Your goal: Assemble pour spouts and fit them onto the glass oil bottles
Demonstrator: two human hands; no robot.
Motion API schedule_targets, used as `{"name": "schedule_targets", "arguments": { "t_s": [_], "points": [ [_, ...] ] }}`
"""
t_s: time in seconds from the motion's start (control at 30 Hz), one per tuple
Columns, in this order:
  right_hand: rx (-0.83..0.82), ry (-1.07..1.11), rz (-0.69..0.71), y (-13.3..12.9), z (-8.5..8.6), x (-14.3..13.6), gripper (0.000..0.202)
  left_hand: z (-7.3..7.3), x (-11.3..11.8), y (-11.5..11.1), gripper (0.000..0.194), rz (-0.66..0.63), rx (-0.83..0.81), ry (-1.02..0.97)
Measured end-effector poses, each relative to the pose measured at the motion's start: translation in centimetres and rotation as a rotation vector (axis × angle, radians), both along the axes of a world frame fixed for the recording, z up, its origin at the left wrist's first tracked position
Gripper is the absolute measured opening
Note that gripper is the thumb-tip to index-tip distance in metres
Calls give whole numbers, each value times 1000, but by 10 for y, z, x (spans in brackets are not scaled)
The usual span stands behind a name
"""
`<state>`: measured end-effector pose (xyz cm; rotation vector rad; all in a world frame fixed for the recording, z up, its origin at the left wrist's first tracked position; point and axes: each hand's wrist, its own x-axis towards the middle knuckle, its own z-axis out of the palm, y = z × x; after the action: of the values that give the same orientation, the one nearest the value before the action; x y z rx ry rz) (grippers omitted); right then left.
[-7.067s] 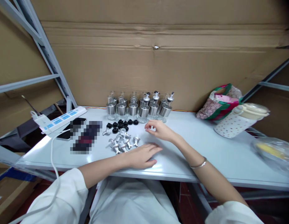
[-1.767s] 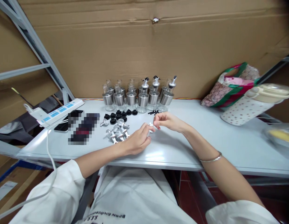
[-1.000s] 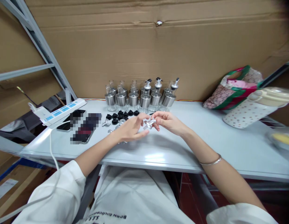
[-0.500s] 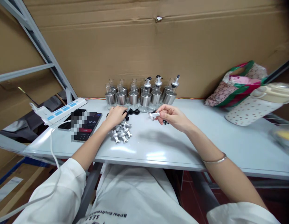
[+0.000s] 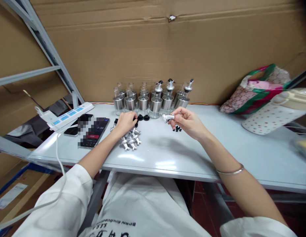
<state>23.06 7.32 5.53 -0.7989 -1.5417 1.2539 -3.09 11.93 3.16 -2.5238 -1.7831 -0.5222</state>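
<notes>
My right hand [image 5: 189, 121] pinches a silver pour spout [image 5: 165, 118] above the table, its wide round base pointing left. Below that hand lie several small black caps [image 5: 177, 128]. My left hand [image 5: 126, 123] rests with curled fingers over black ribbed stoppers; what its fingertips grip is hidden. Two more black stoppers [image 5: 146, 117] lie just beyond it. A pile of silver pour spouts [image 5: 130, 141] sits at its near side. Behind both hands stand rows of glass bottles with steel sleeves [image 5: 156, 105]; three carry fitted spouts with black tips [image 5: 170, 85].
Two phones [image 5: 95, 133] and a white power strip [image 5: 71, 116] lie at the left, with a white cable [image 5: 59, 161] crossing the table edge. To the right are a patterned bag [image 5: 242, 95] and a spotted jug [image 5: 264, 115]. Cardboard [image 5: 133, 49] rises behind the bottles.
My left fingers have curled in more over the black stoppers. My right hand still holds the spout, now turned slightly and a little higher. The whole view has shifted a bit.
</notes>
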Motion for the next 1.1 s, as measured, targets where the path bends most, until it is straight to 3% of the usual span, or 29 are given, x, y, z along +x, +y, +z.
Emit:
{"name": "schedule_targets", "arguments": {
  "t_s": [0.2, 0.33, 0.47, 0.57, 0.77, 0.93, 1.1],
  "points": [
    [2, 5, -17, 1, 0, 1, 46, 0, -4, 0, 13, -90, 99, -162],
    [1, 31, -36, 2, 1, 1, 47, 6, 1, -9, 10, -270, 324, -380],
    [-34, 60, -27, 2, 2, 2, 45, 9, 13, -31, 8, -494, 456, -419],
    [-53, 62, 3, 1, 3, 1, 43, 4, 22, -45, 6, -605, 519, -425],
    [-92, 43, 77, -5, 4, 2, 34, -8, 32, -57, 6, -681, 557, -400],
    [-103, -19, 174, -5, 4, 2, 31, -10, 37, -63, 8, -728, 526, -412],
    [-95, 43, 190, -5, 5, 3, 28, -9, 42, -64, 9, -767, 602, -437]
  ]
}}
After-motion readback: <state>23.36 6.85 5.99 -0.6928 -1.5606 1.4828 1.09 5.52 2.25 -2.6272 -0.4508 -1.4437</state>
